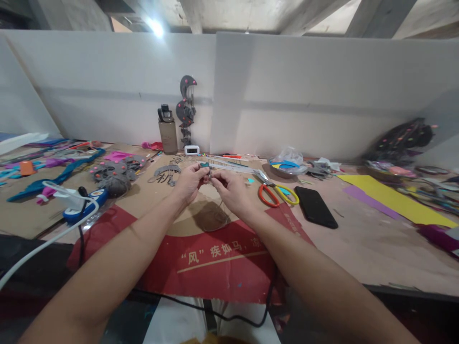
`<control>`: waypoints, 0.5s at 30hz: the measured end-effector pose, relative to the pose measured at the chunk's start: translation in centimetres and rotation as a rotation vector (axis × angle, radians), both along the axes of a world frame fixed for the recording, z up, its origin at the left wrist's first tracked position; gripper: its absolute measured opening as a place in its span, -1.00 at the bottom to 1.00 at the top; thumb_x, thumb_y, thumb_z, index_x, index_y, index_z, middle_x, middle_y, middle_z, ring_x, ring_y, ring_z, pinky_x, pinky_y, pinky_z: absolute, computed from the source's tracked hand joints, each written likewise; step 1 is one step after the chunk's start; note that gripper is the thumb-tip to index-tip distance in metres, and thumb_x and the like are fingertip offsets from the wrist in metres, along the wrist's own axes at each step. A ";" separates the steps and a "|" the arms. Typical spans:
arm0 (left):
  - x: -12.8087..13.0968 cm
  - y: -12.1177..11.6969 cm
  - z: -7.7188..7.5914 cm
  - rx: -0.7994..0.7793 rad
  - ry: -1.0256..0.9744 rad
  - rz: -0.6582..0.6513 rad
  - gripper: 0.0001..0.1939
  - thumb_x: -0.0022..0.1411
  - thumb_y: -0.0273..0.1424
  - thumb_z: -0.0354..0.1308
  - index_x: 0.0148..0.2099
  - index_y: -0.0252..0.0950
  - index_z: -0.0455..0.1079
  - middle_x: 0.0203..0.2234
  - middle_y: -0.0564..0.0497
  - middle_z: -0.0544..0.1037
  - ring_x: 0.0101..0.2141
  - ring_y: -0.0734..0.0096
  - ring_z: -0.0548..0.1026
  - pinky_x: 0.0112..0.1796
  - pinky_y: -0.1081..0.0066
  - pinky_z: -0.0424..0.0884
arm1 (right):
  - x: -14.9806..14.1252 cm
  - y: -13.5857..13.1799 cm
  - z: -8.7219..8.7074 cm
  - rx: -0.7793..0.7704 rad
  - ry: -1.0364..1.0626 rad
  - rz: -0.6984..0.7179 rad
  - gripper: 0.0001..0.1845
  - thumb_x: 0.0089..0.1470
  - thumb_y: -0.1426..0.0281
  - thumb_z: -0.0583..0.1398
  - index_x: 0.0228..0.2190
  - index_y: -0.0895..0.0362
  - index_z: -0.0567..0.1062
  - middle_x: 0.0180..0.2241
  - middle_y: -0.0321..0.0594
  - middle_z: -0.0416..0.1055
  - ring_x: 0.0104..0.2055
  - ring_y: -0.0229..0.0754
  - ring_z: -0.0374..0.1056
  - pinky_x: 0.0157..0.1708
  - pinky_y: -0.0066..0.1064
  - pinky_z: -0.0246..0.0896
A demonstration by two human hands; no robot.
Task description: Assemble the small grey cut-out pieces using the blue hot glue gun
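My left hand (pixel 193 184) is closed in a pinch on a small dark teal piece (pixel 205 165), which sticks up above the fingertips. Close beside it, my right hand (pixel 229 190) is also closed, its fingertips meeting those of the left; what they grip is too small to make out. A thin thread-like line seems to hang below the right hand. Under both hands lies a red and tan cardboard sheet (pixel 222 282) with printed characters. Scissors (pixel 268 195) with one red and one yellow handle lie to the right of my right hand. A grey cut-out strip (pixel 168 171) lies left of my left hand.
A black phone (pixel 315 207) lies beyond the scissors. At the back stand a bottle (pixel 168 136) and a small white digital clock (pixel 191 150). Grey felt-like pieces (pixel 114 177) and a blue power strip (pixel 86 205) are left; yellow sheet (pixel 398 198) right.
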State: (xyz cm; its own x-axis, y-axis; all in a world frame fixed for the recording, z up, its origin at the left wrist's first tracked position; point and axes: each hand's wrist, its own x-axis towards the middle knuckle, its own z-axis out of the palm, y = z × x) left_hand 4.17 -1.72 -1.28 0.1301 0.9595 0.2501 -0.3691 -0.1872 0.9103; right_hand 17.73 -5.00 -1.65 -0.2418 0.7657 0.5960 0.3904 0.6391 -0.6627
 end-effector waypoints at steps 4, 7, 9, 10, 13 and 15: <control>-0.2 0.2 0.0 -0.013 -0.081 -0.060 -0.84 -0.07 -0.45 0.24 -0.47 -0.36 0.28 -0.62 0.13 0.31 -0.60 0.66 0.25 -0.52 0.56 0.22 | -0.2 -0.5 0.4 0.095 -0.107 0.034 -0.74 0.14 0.32 0.02 -0.37 0.11 0.49 -0.30 -0.17 0.45 -0.21 -0.18 0.31 -0.16 -0.34 0.13; -0.4 0.3 0.1 -0.028 -0.139 -0.085 -0.84 -0.07 -0.47 0.25 -0.45 -0.37 0.30 -0.60 0.11 0.34 -0.61 0.67 0.25 -0.56 0.58 0.20 | 0.2 -0.3 0.6 0.057 -0.100 0.032 -0.63 0.18 0.23 -0.04 -0.42 0.11 0.49 -0.35 -0.19 0.45 -0.25 -0.18 0.32 -0.21 -0.36 0.13; -0.5 0.2 0.3 -0.032 -0.187 -0.097 -0.84 -0.07 -0.49 0.25 -0.43 -0.37 0.30 -0.58 0.10 0.36 -0.61 0.68 0.25 -0.58 0.59 0.19 | 0.8 0.2 0.5 0.009 -0.078 -0.058 -0.56 0.19 0.18 -0.08 -0.45 0.12 0.46 -0.42 -0.21 0.43 -0.33 -0.20 0.31 -0.29 -0.39 0.12; -0.5 0.2 0.3 -0.030 -0.210 -0.098 -0.84 -0.08 -0.49 0.25 -0.43 -0.37 0.30 -0.57 0.10 0.36 -0.61 0.68 0.25 -0.59 0.59 0.18 | 1.2 0.6 0.4 -0.010 -0.073 -0.133 -0.57 0.18 0.17 -0.09 -0.45 0.13 0.45 -0.45 -0.22 0.42 -0.37 -0.20 0.30 -0.32 -0.40 0.11; -0.8 0.3 0.5 -0.035 -0.254 -0.077 -0.85 -0.08 -0.50 0.24 -0.45 -0.37 0.29 -0.58 0.10 0.35 -0.63 0.70 0.24 -0.62 0.61 0.15 | 2.7 2.2 -0.3 -0.063 -0.148 -0.376 -0.69 0.13 0.22 0.00 -0.37 0.15 0.42 -0.42 -0.20 0.42 -0.39 -0.20 0.29 -0.36 -0.41 0.09; -1.0 0.5 0.5 -0.046 -0.278 -0.052 -0.85 -0.08 -0.50 0.24 -0.47 -0.37 0.28 -0.61 0.11 0.34 -0.64 0.70 0.22 -0.64 0.61 0.13 | 3.6 3.1 -0.8 -0.142 -0.290 -0.494 -0.72 0.09 0.24 0.04 -0.37 0.17 0.42 -0.41 -0.15 0.43 -0.37 -0.18 0.30 -0.36 -0.40 0.08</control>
